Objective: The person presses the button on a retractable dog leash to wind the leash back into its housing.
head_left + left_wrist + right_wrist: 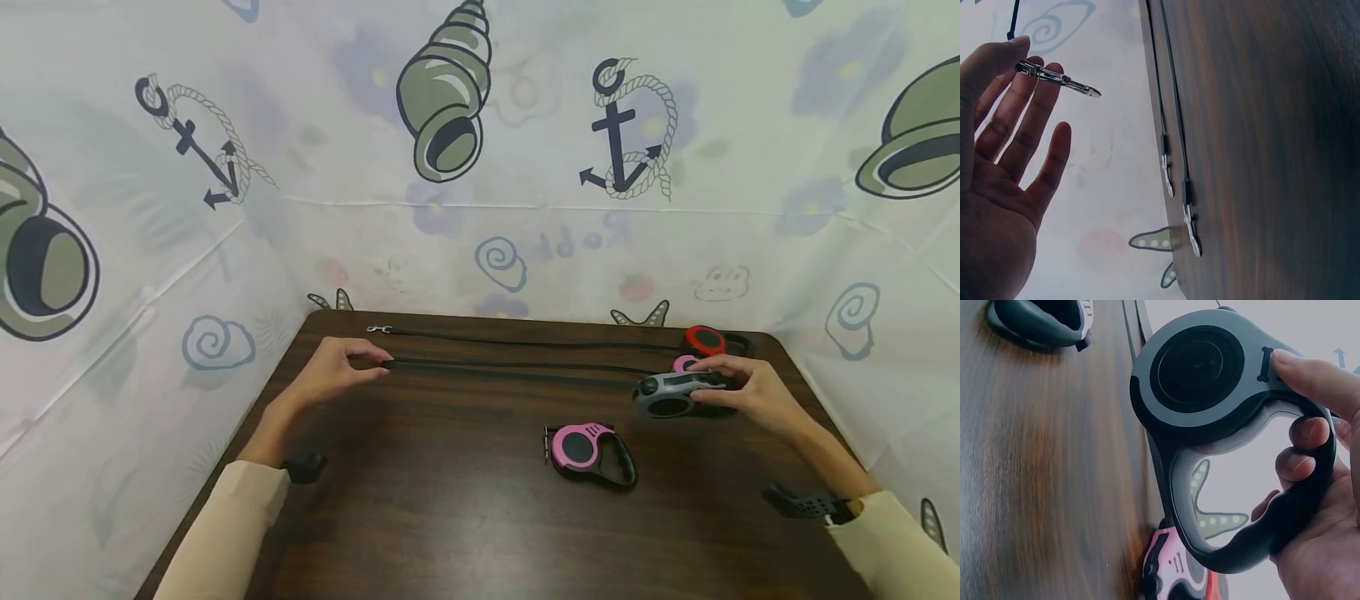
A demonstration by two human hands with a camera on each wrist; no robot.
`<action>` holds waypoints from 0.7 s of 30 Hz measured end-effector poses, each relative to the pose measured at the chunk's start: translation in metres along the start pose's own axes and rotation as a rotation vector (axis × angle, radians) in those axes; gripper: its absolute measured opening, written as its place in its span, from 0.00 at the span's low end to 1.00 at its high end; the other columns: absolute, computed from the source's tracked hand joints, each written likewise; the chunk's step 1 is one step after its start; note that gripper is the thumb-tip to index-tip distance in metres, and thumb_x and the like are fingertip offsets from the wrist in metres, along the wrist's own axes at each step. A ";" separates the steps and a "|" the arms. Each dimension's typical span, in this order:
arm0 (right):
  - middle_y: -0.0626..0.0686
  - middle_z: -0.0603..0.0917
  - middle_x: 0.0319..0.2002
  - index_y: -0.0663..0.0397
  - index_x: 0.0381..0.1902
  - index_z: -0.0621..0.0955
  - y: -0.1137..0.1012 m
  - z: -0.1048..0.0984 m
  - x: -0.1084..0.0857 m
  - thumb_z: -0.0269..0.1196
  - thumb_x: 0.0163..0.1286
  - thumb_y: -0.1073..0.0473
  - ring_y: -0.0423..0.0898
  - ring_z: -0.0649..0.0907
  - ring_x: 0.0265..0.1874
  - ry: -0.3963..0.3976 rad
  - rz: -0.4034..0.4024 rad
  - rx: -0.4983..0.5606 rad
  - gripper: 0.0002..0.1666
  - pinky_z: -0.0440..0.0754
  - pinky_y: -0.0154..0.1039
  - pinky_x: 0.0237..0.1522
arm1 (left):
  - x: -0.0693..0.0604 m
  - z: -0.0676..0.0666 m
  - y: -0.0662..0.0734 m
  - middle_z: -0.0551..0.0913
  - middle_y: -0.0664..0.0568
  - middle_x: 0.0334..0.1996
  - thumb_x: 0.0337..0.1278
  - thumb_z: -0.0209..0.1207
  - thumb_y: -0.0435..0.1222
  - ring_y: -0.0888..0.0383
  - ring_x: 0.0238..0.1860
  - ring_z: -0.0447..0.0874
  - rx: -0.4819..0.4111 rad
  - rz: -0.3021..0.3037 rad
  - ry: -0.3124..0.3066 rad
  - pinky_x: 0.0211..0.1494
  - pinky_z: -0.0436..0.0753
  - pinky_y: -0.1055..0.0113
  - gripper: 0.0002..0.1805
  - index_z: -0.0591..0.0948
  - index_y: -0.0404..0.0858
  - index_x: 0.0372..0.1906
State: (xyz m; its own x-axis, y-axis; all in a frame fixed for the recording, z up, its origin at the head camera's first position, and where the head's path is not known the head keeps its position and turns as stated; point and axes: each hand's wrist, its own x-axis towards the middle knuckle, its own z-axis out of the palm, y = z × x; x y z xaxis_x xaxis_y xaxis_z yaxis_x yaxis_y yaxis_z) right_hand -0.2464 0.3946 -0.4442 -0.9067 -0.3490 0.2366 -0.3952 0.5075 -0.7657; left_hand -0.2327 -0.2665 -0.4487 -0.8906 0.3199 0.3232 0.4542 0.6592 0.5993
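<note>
In the head view, my left hand (335, 372) pinches the end of a dark leash cord (517, 377) between thumb and fingertips. A metal snap clip (1047, 75) sticks out beside that pinch in the left wrist view; the other fingers are spread. My right hand (761, 398) grips a grey and black retractable dog leash (670, 393), held above the table. Its thumb lies on the grey casing (1250, 337), and fingertips curl around the black loop handle (1300, 512). The cord stretches between both hands.
A pink retractable leash (577, 447) lies on the dark wooden table (420, 500). At the back right lie a red leash (705, 339) and another pink leash (683, 363), cords drawn out leftward. Their metal clips (1168, 174) rest near the table's edge. Patterned cloth (450, 242) surrounds the table.
</note>
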 end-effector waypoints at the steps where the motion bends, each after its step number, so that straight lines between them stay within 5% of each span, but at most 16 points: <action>1: 0.48 0.89 0.38 0.58 0.57 0.86 0.000 0.001 0.001 0.76 0.66 0.64 0.43 0.83 0.33 -0.001 0.000 0.002 0.21 0.81 0.34 0.34 | 0.001 0.001 0.000 0.92 0.56 0.39 0.57 0.77 0.32 0.60 0.41 0.89 -0.002 0.004 0.000 0.45 0.85 0.61 0.11 0.93 0.42 0.45; 11: 0.44 0.91 0.47 0.60 0.57 0.86 -0.005 0.011 0.008 0.77 0.64 0.67 0.41 0.86 0.38 0.010 -0.014 0.078 0.23 0.83 0.32 0.39 | 0.004 0.009 0.003 0.93 0.56 0.37 0.56 0.77 0.32 0.60 0.40 0.89 -0.028 0.022 0.005 0.45 0.87 0.49 0.10 0.93 0.42 0.44; 21: 0.49 0.88 0.37 0.61 0.57 0.86 -0.010 0.019 0.013 0.76 0.66 0.65 0.43 0.83 0.30 -0.004 -0.035 0.054 0.22 0.81 0.35 0.31 | 0.011 0.018 0.013 0.93 0.54 0.40 0.57 0.77 0.31 0.58 0.41 0.90 -0.046 0.012 -0.001 0.46 0.88 0.52 0.11 0.92 0.41 0.45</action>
State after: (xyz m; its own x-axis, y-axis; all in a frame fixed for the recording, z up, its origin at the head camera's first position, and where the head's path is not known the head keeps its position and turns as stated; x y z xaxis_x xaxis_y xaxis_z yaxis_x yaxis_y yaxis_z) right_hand -0.2512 0.3701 -0.4450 -0.8918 -0.3691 0.2615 -0.4181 0.4517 -0.7881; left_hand -0.2375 -0.2424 -0.4504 -0.8850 0.3287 0.3296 0.4655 0.6234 0.6283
